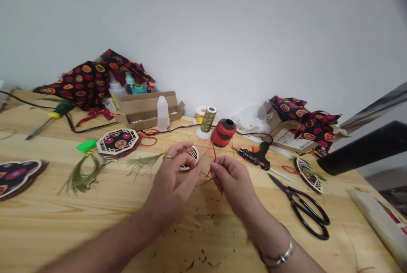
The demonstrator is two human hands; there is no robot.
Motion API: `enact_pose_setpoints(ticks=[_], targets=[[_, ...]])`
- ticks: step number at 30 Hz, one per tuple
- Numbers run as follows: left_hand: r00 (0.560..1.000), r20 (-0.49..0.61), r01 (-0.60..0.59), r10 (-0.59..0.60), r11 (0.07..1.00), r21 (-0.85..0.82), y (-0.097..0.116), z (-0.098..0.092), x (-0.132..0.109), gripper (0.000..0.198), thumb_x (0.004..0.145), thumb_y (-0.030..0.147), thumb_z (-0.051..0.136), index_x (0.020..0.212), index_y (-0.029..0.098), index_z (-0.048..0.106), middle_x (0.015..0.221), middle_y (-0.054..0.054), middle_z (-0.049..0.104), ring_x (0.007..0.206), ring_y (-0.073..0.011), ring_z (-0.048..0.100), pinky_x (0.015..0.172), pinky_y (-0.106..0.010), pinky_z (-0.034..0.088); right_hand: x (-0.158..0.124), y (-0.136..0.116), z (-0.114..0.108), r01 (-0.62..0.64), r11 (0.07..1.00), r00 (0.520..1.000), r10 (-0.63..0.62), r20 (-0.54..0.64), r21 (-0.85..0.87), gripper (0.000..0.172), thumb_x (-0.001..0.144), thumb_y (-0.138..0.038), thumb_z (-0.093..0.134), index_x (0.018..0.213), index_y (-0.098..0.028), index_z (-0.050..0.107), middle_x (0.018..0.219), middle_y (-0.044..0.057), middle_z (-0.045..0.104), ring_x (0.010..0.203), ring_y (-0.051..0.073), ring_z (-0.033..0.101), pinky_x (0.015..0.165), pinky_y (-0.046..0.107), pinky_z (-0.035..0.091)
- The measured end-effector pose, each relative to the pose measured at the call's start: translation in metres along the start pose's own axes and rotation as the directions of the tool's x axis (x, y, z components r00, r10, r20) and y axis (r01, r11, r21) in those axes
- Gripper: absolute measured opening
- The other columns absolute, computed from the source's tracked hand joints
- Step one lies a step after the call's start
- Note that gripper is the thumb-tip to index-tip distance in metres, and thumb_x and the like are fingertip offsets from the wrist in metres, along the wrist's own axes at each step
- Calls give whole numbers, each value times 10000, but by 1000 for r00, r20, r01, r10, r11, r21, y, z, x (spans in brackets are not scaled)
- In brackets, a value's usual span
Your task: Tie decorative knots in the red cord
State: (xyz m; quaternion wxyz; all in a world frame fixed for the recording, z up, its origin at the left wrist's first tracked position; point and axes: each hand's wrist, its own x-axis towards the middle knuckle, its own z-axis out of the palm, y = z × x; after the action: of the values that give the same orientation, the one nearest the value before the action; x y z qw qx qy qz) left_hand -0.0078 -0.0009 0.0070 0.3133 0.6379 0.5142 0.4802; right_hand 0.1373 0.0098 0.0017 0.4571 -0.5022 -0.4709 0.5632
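Between thumb and fingertips, my right hand pinches a thin red cord, one end of which sticks up while a loop hangs toward the left. My left hand is slightly blurred, its fingers bent and the thumb apart from them, close to the cord's loop. Behind those fingers shows a small round lattice ornament, partly covered; whether the hand touches it I cannot tell. A green tassel with a yellow tie spreads to its left. Just beyond the hands stands a red thread spool.
Black scissors lie at the right, near a glue gun and a fan-shaped ornament. An octagonal ornament and a screwdriver lie left. At the back are a plastic bottle, a cardboard box and an olive spool.
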Motion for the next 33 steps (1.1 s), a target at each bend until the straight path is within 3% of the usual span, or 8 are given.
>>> enact_pose_setpoints(ticks=[3, 6, 8, 11, 14, 23, 30, 33], targets=[[986, 124, 134, -108, 966, -222, 0, 3, 0, 85, 793, 270, 523, 856, 213, 531, 1190, -73, 498, 1137, -215, 466, 950, -353, 347, -1, 1, 1, 41, 996, 999, -40, 18, -80, 160, 739, -265, 553, 620, -175, 497, 487, -62, 445, 414, 61, 350, 394, 190, 259], [894, 384, 372, -231, 861, -348, -1, 7, -1, 252, 800, 295, 526, 1038, 210, 512, 1012, -60, 620, 978, -195, 569, 827, -313, 431, -1, 3, 2, 73, 985, 997, -72, 14, -157, 151, 740, -263, 548, 622, -173, 516, 489, -59, 446, 425, 69, 354, 410, 198, 273], [860, 437, 423, -265, 848, -318, -1, 9, -1, 289, 786, 312, 545, 1052, 199, 537, 851, -30, 652, 795, -171, 599, 697, -272, 448, -1, 3, 1, 83, 978, 996, -84, 4, -192, 141, 735, -260, 553, 628, -173, 524, 492, -57, 449, 432, 73, 354, 417, 200, 277], [879, 374, 400, -296, 885, -239, 1, 7, 0, 257, 759, 327, 573, 982, 204, 610, 767, 3, 654, 616, -131, 549, 572, -237, 404, 0, 4, 0, 93, 975, 996, -93, 9, -201, 131, 738, -255, 549, 638, -175, 523, 501, -53, 457, 434, 75, 352, 417, 201, 272], [882, 327, 420, -339, 880, -220, 4, 5, 3, 183, 735, 312, 593, 864, 204, 663, 777, 13, 670, 595, -117, 536, 562, -227, 388, 0, 4, -1, 115, 966, 993, -115, 12, -232, 134, 748, -257, 548, 640, -179, 528, 508, -49, 453, 445, 80, 350, 420, 203, 271], [862, 336, 472, -381, 844, -254, 4, 3, 6, 154, 699, 313, 624, 774, 212, 712, 754, 21, 687, 740, -155, 576, 708, -250, 408, -1, 2, -1, 115, 961, 993, -117, 7, -253, 157, 751, -264, 556, 623, -181, 517, 511, -47, 447, 458, 84, 347, 435, 208, 277], [837, 349, 527, -421, 792, -308, 4, 3, 6, 124, 679, 286, 649, 727, 200, 725, 711, 22, 690, 714, -138, 561, 691, -231, 392, 1, 3, -1, 104, 966, 994, -110, -12, -235, 124, 725, -256, 581, 635, -180, 544, 495, -51, 468, 448, 87, 360, 438, 211, 290], [822, 372, 550, -430, 768, -328, 1, 3, 5, 159, 683, 320, 649, 755, 199, 723, 677, 24, 667, 636, -119, 531, 599, -218, 368, 0, 2, 0, 88, 976, 996, -92, -14, -201, 107, 711, -246, 592, 637, -176, 559, 497, -51, 480, 442, 82, 361, 425, 207, 282]])
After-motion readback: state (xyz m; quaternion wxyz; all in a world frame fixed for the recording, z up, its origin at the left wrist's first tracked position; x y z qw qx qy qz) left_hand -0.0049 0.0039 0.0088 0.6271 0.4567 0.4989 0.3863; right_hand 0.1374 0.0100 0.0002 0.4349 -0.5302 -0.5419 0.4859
